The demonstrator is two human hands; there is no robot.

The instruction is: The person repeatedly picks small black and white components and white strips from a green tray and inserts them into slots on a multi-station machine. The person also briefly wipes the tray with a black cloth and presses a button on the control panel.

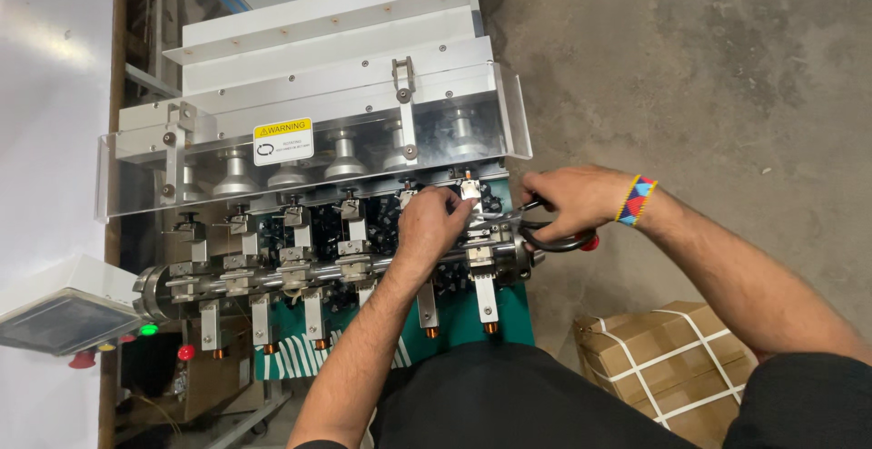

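My left hand (pixel 436 224) rests on the metal shaft assembly (pixel 300 276) of a white and steel machine (pixel 336 68), its fingers pinching at a small bracket near the machine's right end. Just beside it, my right hand (pixel 568 202) grips black-handled scissors (pixel 556 236), their tip pointing toward that same bracket. A beaded band is on my right wrist. Several clamp units with copper-tipped pins hang in a row along the shaft. Black parts lie behind them.
A clear guard with a yellow warning label (pixel 282 140) covers the rollers. A control box (pixel 64 317) with red and green buttons sits at the lower left. A strapped cardboard box (pixel 668 358) stands on the concrete floor (pixel 708 68) at the right.
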